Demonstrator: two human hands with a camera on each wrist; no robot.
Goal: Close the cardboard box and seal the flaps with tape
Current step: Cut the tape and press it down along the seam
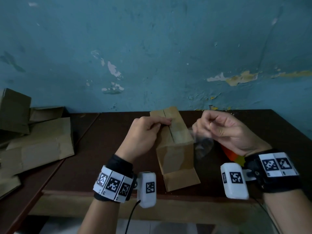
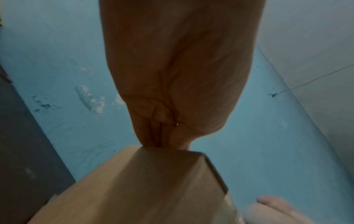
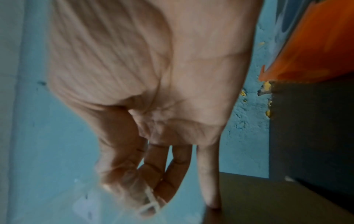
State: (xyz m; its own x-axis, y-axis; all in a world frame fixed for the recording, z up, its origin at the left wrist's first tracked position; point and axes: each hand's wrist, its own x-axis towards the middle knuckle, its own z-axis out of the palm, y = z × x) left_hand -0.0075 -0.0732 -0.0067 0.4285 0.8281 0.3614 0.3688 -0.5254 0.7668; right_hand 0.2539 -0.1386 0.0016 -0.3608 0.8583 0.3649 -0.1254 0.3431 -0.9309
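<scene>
A small cardboard box (image 1: 177, 152) stands on the dark wooden table (image 1: 101, 149), its two top flaps folded down and meeting at a middle seam. My left hand (image 1: 150, 127) grips the box's top left edge, with its fingers curled over the flap up to the seam; the left wrist view shows the left hand (image 2: 172, 91) over the box (image 2: 153, 189). To the right of the box, my right hand (image 1: 214, 127) pinches a crumpled strip of clear tape (image 1: 202, 144) that hangs down beside the box. The right wrist view shows the right hand (image 3: 153, 91) and the tape (image 3: 149, 201) at the fingertips.
An orange tape dispenser (image 1: 229, 153) lies on the table under my right wrist. A pile of flattened cardboard (image 1: 33, 141) covers the table's left side. A loose bottom flap (image 1: 182, 179) of the box points toward the front edge. A blue wall (image 1: 152, 56) rises right behind.
</scene>
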